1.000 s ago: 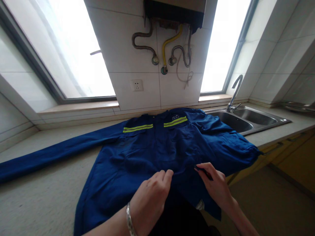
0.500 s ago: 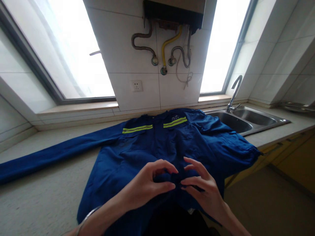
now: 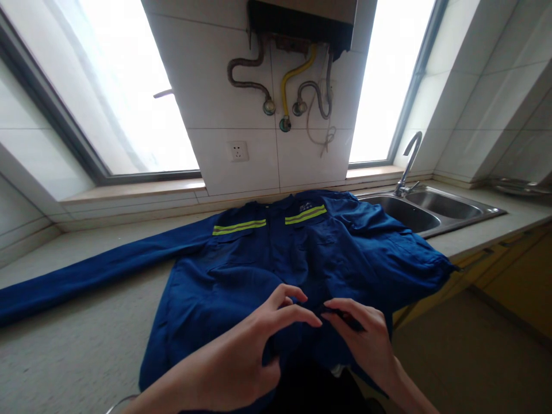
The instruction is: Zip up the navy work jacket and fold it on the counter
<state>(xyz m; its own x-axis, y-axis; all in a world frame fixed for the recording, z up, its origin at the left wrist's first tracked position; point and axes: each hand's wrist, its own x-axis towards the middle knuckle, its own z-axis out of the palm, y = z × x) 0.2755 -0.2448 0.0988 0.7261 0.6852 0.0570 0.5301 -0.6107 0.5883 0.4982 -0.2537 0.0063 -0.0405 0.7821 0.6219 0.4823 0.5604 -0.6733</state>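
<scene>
A dark blue work jacket [image 3: 241, 270] with yellow-green and grey reflective strips lies spread front-up over the counter, its lower part toward me. Over its lower front, my left hand [image 3: 267, 339] has its thumb dropped well away from its bent fingers, and the index finger points toward the right hand. My right hand [image 3: 366, 330] pinches the jacket's front edge between thumb and fingertips, just right of the left index fingertip. What lies right at the pinch is too dark to make out. One sleeve stretches far left; the other bunches at the right.
A stone counter [image 3: 64, 345] runs along the tiled wall. At the right is a double steel sink [image 3: 466, 204] with a tap [image 3: 409, 164]. Hoses and valves hang under a water heater [image 3: 302, 23], beside a socket [image 3: 237, 151]. Yellow cabinets [image 3: 517, 259] stand below the counter.
My left thumb has swung down, away from the fingers. My right fingers, spread before, have closed together on the jacket's edge. The jacket lies nearly as before.
</scene>
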